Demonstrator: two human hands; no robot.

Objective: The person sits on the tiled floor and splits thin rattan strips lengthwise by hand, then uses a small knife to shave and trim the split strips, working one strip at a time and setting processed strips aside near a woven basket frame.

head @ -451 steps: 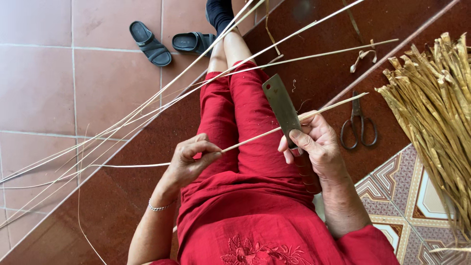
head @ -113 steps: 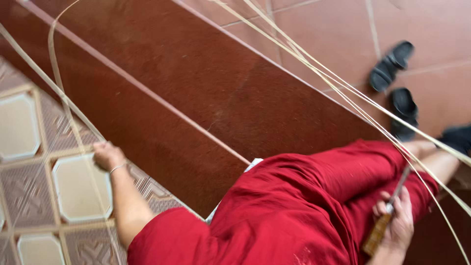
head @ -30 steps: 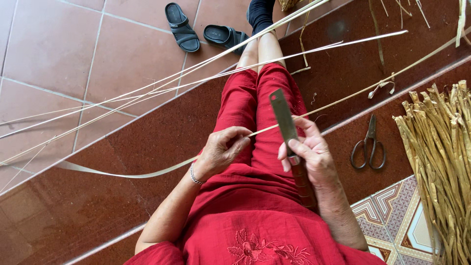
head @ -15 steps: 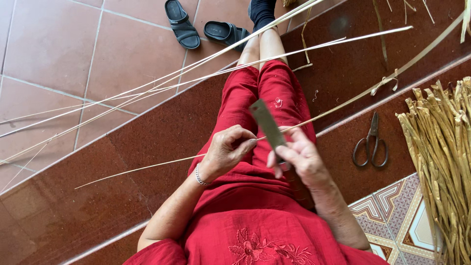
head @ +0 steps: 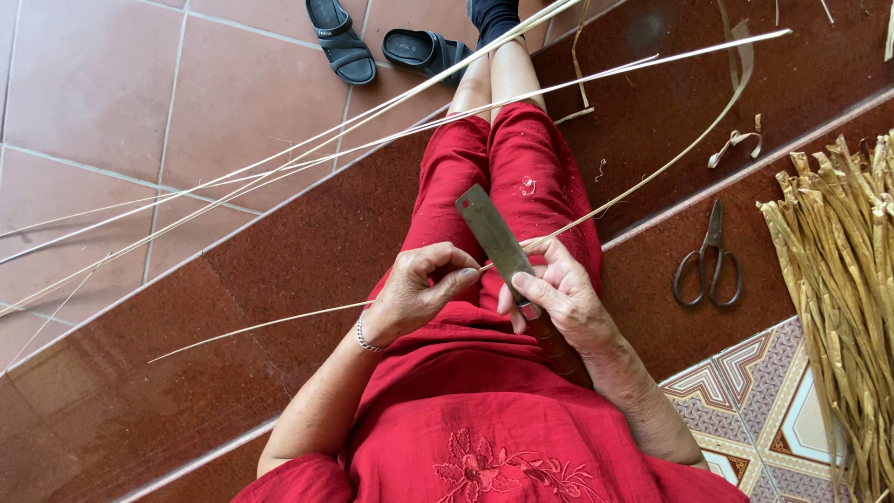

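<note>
I sit on tiled steps in red clothes with my legs stretched out. My right hand (head: 557, 296) grips a long flat metal knife (head: 495, 238) by its dark handle, blade pointing up and away. My left hand (head: 421, 289) pinches a thin pale strip (head: 643, 182) against the blade over my lap. The strip runs left past my wrist to a free end and curves up to the right across the dark step.
Several long pale strips (head: 307, 154) lie across my legs and the floor to the left. A bundle of dry yellow stalks (head: 847, 298) fills the right edge. Black scissors (head: 711, 261) rest on the step beside it. Two dark sandals (head: 382, 45) sit near my feet.
The knife blade has swung from tilted left back to more upright. The strip has slid so its left free end lies farther left, and the view has widened slightly.
</note>
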